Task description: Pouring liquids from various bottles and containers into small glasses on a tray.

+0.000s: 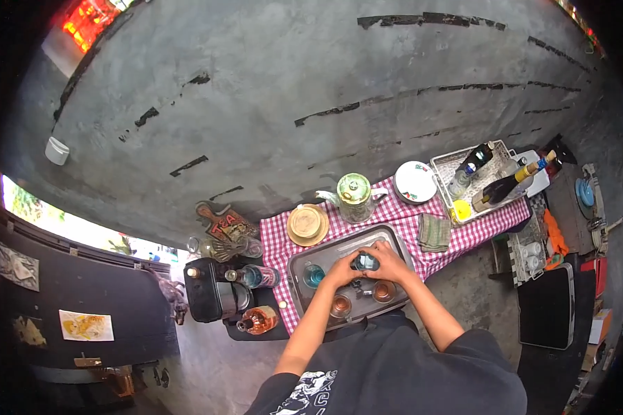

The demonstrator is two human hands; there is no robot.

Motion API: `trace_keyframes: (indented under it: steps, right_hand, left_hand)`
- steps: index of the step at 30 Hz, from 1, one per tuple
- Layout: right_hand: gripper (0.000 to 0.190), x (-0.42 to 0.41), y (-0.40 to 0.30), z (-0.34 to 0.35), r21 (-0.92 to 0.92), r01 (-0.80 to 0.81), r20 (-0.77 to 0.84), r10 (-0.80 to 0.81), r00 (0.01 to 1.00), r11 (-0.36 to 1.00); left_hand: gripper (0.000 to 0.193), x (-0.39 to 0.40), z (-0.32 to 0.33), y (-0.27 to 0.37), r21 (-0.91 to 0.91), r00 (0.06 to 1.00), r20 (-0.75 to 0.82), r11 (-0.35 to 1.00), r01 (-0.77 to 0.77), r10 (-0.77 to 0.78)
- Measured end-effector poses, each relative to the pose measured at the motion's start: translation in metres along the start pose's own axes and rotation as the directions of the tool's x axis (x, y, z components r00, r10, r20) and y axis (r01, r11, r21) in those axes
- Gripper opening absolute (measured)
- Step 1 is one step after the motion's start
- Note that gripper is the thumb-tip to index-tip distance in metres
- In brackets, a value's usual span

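Note:
Both my hands are over a grey metal tray point(316, 254) on a red-and-white checked tablecloth point(276, 236). My left hand point(342, 270) and my right hand point(390, 263) close around a blue-tinted glass point(366, 261) from either side. Fingers hide part of its rim and walls. To the left of the hands, a teal glass point(314, 275) stands on the tray. Nearer my body are two amber-coloured glasses point(341, 306), one on each side. Small dark metal items point(364, 292) lie between them, too small to name.
A lidded teapot point(354, 194), a wooden bowl point(307, 222), white plates point(414, 181) and a folded green cloth point(434, 232) surround the tray. At right, a basket point(449, 212) holds bottles. Left are a blue bottle point(259, 276), a pink-orange bottle point(259, 319) and a black appliance point(203, 293).

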State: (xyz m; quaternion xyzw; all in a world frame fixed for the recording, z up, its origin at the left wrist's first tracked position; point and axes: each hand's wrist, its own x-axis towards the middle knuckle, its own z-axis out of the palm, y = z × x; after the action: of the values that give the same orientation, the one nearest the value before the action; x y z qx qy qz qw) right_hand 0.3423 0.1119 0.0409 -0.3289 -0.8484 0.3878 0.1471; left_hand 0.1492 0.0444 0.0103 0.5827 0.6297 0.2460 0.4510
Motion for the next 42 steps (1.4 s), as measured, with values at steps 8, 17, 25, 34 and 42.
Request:
trace_keyframes:
  steps: [8, 17, 25, 34, 42]
  right_hand:
    - [0.07, 0.005, 0.004, -0.004, -0.025, 0.042, 0.098, -0.04, 0.994, 0.999]
    - [0.07, 0.013, 0.014, -0.009, 0.022, 0.174, 0.13, -0.176, 0.976, 0.984]
    - [0.07, 0.017, 0.02, -0.012, 0.026, 0.196, 0.185, -0.197, 0.963, 0.98]
    - [0.07, 0.024, 0.022, -0.012, 0.057, 0.259, 0.218, -0.265, 0.939, 0.964]
    - [0.071, 0.028, 0.035, -0.007, 0.087, 0.314, 0.212, -0.326, 0.921, 0.945]
  left_hand:
    - [0.079, -0.008, 0.001, 0.013, -0.015, 0.993, -0.038, 0.994, 0.108, -0.108]
    - [0.082, -0.011, 0.013, 0.01, -0.052, 0.974, -0.082, 0.977, 0.208, -0.212]
    - [0.084, -0.013, 0.019, 0.01, -0.103, 0.961, -0.149, 0.971, 0.217, -0.231]
    - [0.082, -0.018, 0.023, 0.012, -0.137, 0.957, -0.148, 0.963, 0.231, -0.251]
    - [0.082, -0.016, 0.029, 0.007, -0.185, 0.962, -0.162, 0.965, 0.187, -0.218]
